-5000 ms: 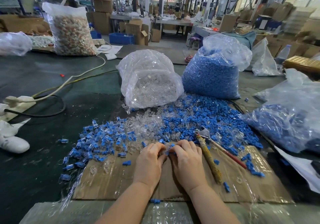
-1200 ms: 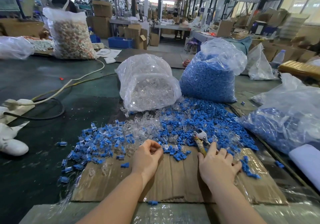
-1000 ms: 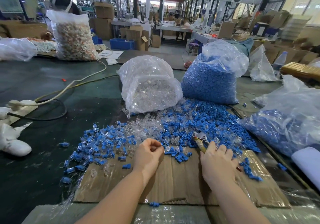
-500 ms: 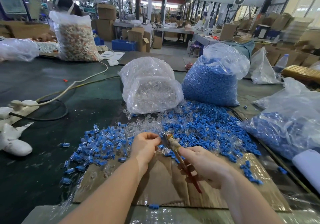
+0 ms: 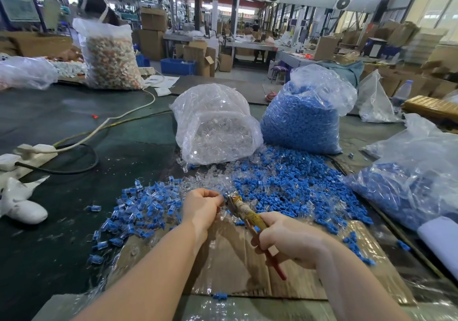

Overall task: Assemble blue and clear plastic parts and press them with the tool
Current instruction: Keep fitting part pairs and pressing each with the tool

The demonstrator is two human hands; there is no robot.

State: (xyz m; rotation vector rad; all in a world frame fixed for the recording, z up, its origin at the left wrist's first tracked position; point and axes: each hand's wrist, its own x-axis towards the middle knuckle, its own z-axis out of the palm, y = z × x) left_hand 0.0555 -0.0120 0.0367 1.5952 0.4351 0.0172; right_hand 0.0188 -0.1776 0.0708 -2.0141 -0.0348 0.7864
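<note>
My right hand [image 5: 287, 239] grips the pliers [image 5: 245, 213] by their tape-wrapped and red handles, above the cardboard sheet [image 5: 235, 271]. The metal jaws point up-left and meet the fingertips of my left hand [image 5: 202, 208]. That hand's fingers are curled and pinch a small part at the jaws; the part itself is hidden. Loose blue parts [image 5: 292, 184] and clear parts [image 5: 210, 180] lie heaped just beyond both hands. Assembled blue-and-clear pieces [image 5: 138, 211] are spread out to the left.
A bag of clear parts [image 5: 215, 127] and a bag of blue parts [image 5: 304, 117] stand behind the heap. Another bag with blue pieces [image 5: 406, 179] lies at the right. A power strip with cables [image 5: 32, 152] and a white glove [image 5: 22, 209] lie at the left.
My right hand picked the pliers up off the cardboard and brought their jaws to my left hand's fingertips. My left hand stayed in place, holding its part.
</note>
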